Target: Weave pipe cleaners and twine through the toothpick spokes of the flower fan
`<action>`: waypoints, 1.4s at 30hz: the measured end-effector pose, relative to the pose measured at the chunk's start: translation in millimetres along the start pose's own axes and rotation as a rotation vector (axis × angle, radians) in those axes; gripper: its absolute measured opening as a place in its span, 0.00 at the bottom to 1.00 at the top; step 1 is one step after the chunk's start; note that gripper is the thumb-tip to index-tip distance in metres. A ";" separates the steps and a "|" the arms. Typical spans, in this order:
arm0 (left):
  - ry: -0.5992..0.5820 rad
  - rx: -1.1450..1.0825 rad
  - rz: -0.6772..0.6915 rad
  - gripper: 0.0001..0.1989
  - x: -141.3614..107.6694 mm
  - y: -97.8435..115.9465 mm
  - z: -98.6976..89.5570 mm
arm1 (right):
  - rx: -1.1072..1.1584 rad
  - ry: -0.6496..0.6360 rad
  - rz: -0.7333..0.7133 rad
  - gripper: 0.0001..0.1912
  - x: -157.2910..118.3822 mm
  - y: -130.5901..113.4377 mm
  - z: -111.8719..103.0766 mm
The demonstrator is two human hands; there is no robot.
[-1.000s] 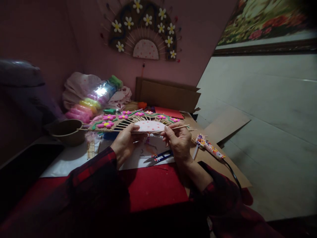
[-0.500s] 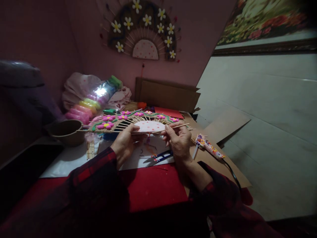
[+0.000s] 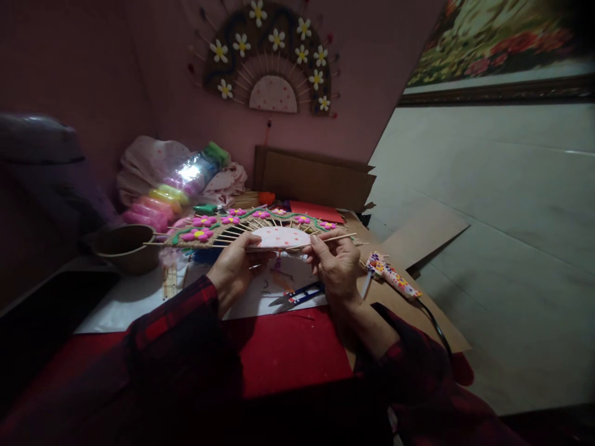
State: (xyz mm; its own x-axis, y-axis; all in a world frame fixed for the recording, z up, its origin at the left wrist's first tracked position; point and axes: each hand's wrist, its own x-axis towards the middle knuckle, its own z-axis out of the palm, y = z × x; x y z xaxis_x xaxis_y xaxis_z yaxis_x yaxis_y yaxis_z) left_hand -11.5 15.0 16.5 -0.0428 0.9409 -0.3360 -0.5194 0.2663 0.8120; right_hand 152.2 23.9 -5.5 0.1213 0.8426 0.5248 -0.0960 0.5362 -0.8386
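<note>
Between my hands I hold a handmade fan (image 3: 281, 237), tilted nearly flat, with stick ribs, a brown band with pink flowers and a green line, and a white half-round centre with pink dots. My left hand (image 3: 235, 266) pinches the left end of the white centre, thumb on top. My right hand (image 3: 335, 263) grips the centre's right end between thumb and fingers, close to a thin stick that slants out to the right. Blue-handled thread snips (image 3: 300, 296) lie on the white sheet below, partly behind my right hand.
A flower-patterned glue gun (image 3: 393, 275) with a black cord lies on brown cardboard at right. A dark bowl (image 3: 123, 248) and short sticks (image 3: 171, 282) are at left. Behind are bagged colored clay (image 3: 179, 192) and cardboard sheets (image 3: 313, 179). Another fan (image 3: 274, 52) hangs on the wall.
Nearly everything stays the same. Both hands keep their hold on the fan, with only a very slight shift.
</note>
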 end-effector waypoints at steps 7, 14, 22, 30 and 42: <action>-0.013 -0.004 -0.002 0.07 -1.5 1.1 -0.7 | 0.043 0.050 0.012 0.09 3.5 -1.4 -9.1; -0.015 0.001 0.003 0.08 -3.1 1.9 0.9 | 0.054 0.043 0.014 0.09 3.8 5.5 -8.9; -0.002 -0.002 0.002 0.07 -3.2 2.9 1.1 | 0.031 0.070 0.019 0.09 5.8 2.2 -10.0; -0.005 -0.002 0.013 0.08 -3.1 2.0 -0.4 | 0.002 0.105 0.038 0.09 4.6 -8.4 -11.8; 0.005 0.006 0.017 0.09 -1.2 1.8 -1.5 | 0.012 0.135 0.011 0.09 4.1 -9.3 -10.7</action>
State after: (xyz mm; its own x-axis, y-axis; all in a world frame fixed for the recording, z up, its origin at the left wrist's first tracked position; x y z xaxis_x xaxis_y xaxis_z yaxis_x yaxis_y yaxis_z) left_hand -13.7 14.0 17.7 -0.0562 0.9443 -0.3242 -0.5135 0.2511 0.8205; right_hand 164.2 21.8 2.8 0.2524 0.8340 0.4907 -0.1096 0.5285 -0.8418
